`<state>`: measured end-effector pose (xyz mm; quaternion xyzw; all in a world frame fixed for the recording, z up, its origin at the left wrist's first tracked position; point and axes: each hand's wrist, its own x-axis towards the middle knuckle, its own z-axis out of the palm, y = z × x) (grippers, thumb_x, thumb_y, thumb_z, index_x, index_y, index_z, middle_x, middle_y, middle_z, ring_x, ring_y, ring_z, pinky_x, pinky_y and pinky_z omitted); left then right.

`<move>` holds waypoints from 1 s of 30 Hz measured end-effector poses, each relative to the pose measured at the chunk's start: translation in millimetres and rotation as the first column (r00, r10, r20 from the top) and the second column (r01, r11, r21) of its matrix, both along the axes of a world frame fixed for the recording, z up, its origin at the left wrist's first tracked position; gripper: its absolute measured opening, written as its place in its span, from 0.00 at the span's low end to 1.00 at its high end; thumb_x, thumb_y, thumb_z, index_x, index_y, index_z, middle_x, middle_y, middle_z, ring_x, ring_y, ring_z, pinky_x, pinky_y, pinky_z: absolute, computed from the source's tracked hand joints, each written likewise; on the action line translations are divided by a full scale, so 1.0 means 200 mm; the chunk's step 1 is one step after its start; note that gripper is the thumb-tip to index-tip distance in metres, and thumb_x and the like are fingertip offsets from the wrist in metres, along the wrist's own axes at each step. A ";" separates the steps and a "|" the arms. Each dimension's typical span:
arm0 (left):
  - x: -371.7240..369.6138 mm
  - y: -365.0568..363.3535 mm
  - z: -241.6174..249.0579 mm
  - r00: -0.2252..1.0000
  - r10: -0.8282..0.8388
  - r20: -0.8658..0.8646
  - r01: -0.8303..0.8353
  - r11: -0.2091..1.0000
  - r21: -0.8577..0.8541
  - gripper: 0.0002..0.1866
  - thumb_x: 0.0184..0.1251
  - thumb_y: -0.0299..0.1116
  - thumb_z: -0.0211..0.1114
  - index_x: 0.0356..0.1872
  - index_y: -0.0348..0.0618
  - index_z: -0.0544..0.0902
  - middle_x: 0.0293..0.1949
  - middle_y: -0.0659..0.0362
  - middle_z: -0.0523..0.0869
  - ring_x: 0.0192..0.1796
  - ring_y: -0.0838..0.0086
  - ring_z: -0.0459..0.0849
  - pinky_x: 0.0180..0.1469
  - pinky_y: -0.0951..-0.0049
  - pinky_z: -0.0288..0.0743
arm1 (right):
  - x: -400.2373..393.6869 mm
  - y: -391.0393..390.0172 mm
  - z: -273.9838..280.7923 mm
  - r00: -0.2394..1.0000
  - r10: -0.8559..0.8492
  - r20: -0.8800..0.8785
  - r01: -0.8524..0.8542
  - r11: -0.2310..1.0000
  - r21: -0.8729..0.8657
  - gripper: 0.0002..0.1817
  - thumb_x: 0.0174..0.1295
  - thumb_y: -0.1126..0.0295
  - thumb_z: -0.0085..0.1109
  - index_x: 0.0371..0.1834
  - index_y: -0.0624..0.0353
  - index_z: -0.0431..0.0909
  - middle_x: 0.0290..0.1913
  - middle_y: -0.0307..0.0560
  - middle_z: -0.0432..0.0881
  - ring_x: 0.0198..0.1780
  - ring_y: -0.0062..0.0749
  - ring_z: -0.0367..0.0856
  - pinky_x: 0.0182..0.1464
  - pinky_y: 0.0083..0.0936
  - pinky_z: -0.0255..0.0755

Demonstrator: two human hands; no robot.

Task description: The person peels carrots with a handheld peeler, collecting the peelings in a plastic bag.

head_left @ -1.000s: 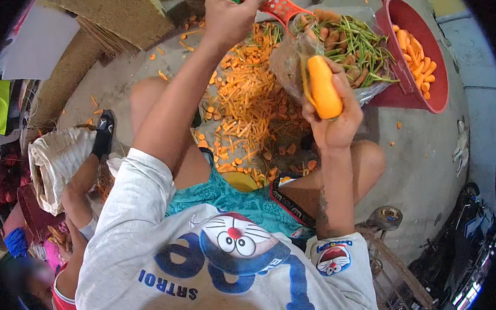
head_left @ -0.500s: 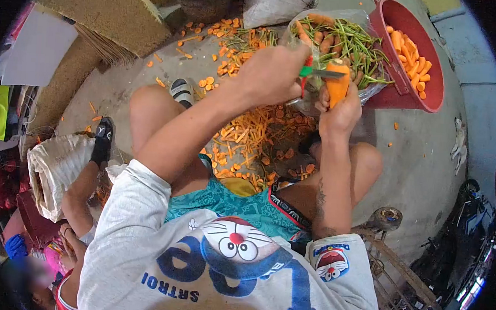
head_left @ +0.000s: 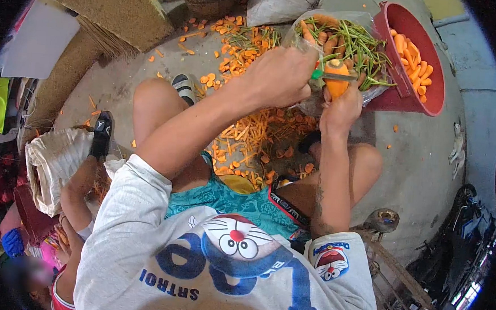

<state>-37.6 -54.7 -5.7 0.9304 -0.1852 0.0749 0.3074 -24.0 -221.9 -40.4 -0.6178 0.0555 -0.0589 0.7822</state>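
Observation:
My left hand point(head_left: 284, 75) is closed round the handle of a knife point(head_left: 349, 77), whose green and red end shows beside the fingers. The knife's blade lies across the upper part of an orange carrot point(head_left: 335, 87), just below its crown. My right hand point(head_left: 342, 111) grips this carrot from below, thick end up; fingers hide its lower part. Just beyond both hands sits a clear plastic bag point(head_left: 301, 40) with unpeeled carrots point(head_left: 329, 44) and green stalks point(head_left: 359, 48).
A red tub point(head_left: 385, 98) at the right holds peeled carrots point(head_left: 411, 60). Carrot peelings and slices point(head_left: 243, 133) litter the floor between my legs. A white sack point(head_left: 280, 6) and dark bucket point(head_left: 209, 2) stand ahead. Another person point(head_left: 75, 201) sits at the left; a metal cart point(head_left: 399, 278) is at the right.
My left hand has moved slightly right and down, and the knife blade now reaches farther across the carrot. The carrot, still in my right hand, has tipped a little, showing more of its top.

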 end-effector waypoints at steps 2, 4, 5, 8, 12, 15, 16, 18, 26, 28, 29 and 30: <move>0.02 0.01 -0.04 1.000 0.026 0.007 -0.026 1.000 0.013 0.17 0.53 0.27 0.66 0.43 0.29 0.77 0.29 0.36 0.84 0.37 0.39 0.86 0.42 0.45 0.79 | 0.01 -0.07 -0.02 0.994 0.113 0.006 -0.113 0.993 -0.021 0.21 0.78 0.59 0.42 0.32 0.61 0.77 0.24 0.42 0.77 0.20 0.23 0.70 0.20 0.23 0.58; 0.08 0.07 -0.12 0.998 0.056 0.016 -0.056 0.998 0.025 0.16 0.55 0.29 0.66 0.41 0.28 0.78 0.30 0.35 0.85 0.37 0.39 0.86 0.43 0.45 0.80 | -0.01 -0.08 -0.01 0.973 0.229 0.010 -0.228 0.973 -0.043 0.21 0.79 0.60 0.42 0.32 0.61 0.77 0.25 0.42 0.77 0.20 0.23 0.70 0.20 0.23 0.58; 0.14 0.13 -0.16 0.980 0.124 -0.152 -0.111 0.989 0.097 0.15 0.57 0.31 0.65 0.40 0.27 0.79 0.31 0.34 0.85 0.38 0.38 0.86 0.44 0.46 0.80 | -0.02 -0.07 0.02 0.976 0.218 0.017 -0.219 0.974 0.062 0.21 0.79 0.60 0.42 0.32 0.61 0.77 0.25 0.41 0.77 0.20 0.23 0.70 0.20 0.22 0.57; 0.19 0.20 -0.11 0.941 0.213 -0.263 -0.190 0.976 0.111 0.16 0.59 0.33 0.63 0.39 0.25 0.79 0.34 0.32 0.85 0.41 0.37 0.86 0.47 0.46 0.80 | -0.03 -0.06 0.10 0.985 0.173 0.001 -0.170 0.968 0.187 0.19 0.80 0.58 0.41 0.36 0.59 0.76 0.26 0.38 0.75 0.21 0.23 0.71 0.20 0.20 0.56; 0.17 0.23 -0.08 0.944 0.251 -0.216 -0.228 0.966 0.125 0.16 0.59 0.32 0.62 0.40 0.25 0.80 0.36 0.31 0.85 0.45 0.36 0.86 0.49 0.46 0.79 | 0.24 -0.42 0.02 0.946 0.314 -0.076 -0.237 0.835 0.498 0.22 0.79 0.50 0.41 0.52 0.56 0.77 0.33 0.38 0.80 0.28 0.24 0.77 0.27 0.23 0.69; 0.14 0.25 -0.06 0.920 0.274 -0.280 -0.240 0.959 0.151 0.15 0.59 0.31 0.62 0.40 0.25 0.80 0.37 0.31 0.85 0.45 0.36 0.85 0.49 0.45 0.78 | 0.53 -0.68 0.29 0.985 0.033 0.167 -0.146 0.672 0.726 0.31 0.78 0.45 0.42 0.61 0.64 0.75 0.44 0.51 0.85 0.35 0.33 0.80 0.34 0.31 0.75; 0.12 0.24 -0.04 0.921 0.273 -0.279 -0.238 0.959 0.151 0.15 0.59 0.31 0.62 0.40 0.25 0.80 0.37 0.31 0.85 0.45 0.36 0.85 0.49 0.45 0.78 | 0.57 -0.73 0.35 0.985 0.031 0.169 -0.146 0.672 0.726 0.31 0.78 0.45 0.42 0.61 0.64 0.75 0.44 0.51 0.85 0.35 0.33 0.80 0.34 0.31 0.75; 0.11 0.25 -0.01 0.936 0.279 -0.214 -0.261 0.959 0.110 0.14 0.59 0.30 0.63 0.39 0.25 0.79 0.36 0.32 0.85 0.44 0.37 0.85 0.49 0.44 0.78 | 0.62 -0.77 0.45 0.999 0.036 0.039 -0.053 0.628 0.776 0.30 0.78 0.46 0.43 0.62 0.64 0.74 0.44 0.55 0.85 0.40 0.35 0.80 0.38 0.30 0.74; 0.11 0.26 0.00 0.957 0.243 -0.159 -0.223 0.965 0.135 0.14 0.60 0.31 0.63 0.38 0.26 0.79 0.36 0.32 0.85 0.43 0.38 0.85 0.48 0.45 0.78 | 0.64 -0.70 -0.14 0.969 0.154 -0.192 -0.215 0.150 -0.965 0.20 0.61 0.54 0.65 0.29 0.63 0.88 0.28 0.53 0.88 0.33 0.36 0.88 0.41 0.35 0.79; 0.09 0.25 -0.01 0.954 0.239 -0.182 -0.215 0.967 0.139 0.14 0.60 0.32 0.63 0.38 0.26 0.79 0.36 0.32 0.85 0.43 0.38 0.85 0.48 0.45 0.79 | 0.62 -0.62 -0.15 0.954 0.078 -0.289 -0.294 0.058 -0.954 0.24 0.61 0.49 0.66 0.25 0.63 0.88 0.25 0.55 0.86 0.34 0.43 0.88 0.43 0.38 0.79; 0.10 0.24 -0.02 0.957 0.236 -0.166 -0.214 0.967 0.138 0.14 0.60 0.32 0.63 0.39 0.27 0.80 0.36 0.33 0.85 0.43 0.38 0.86 0.48 0.45 0.79 | 0.62 -0.59 -0.12 0.944 0.034 -0.330 -0.331 0.066 -0.941 0.24 0.60 0.47 0.69 0.30 0.63 0.86 0.28 0.54 0.87 0.37 0.44 0.88 0.44 0.38 0.78; 0.10 0.24 -0.01 0.960 0.237 -0.151 -0.217 0.966 0.139 0.14 0.60 0.32 0.63 0.39 0.27 0.80 0.35 0.33 0.86 0.43 0.38 0.86 0.47 0.45 0.79 | 0.61 -0.58 -0.13 0.945 0.038 -0.326 -0.328 0.063 -0.943 0.24 0.60 0.47 0.69 0.30 0.63 0.86 0.28 0.54 0.87 0.37 0.44 0.88 0.44 0.38 0.78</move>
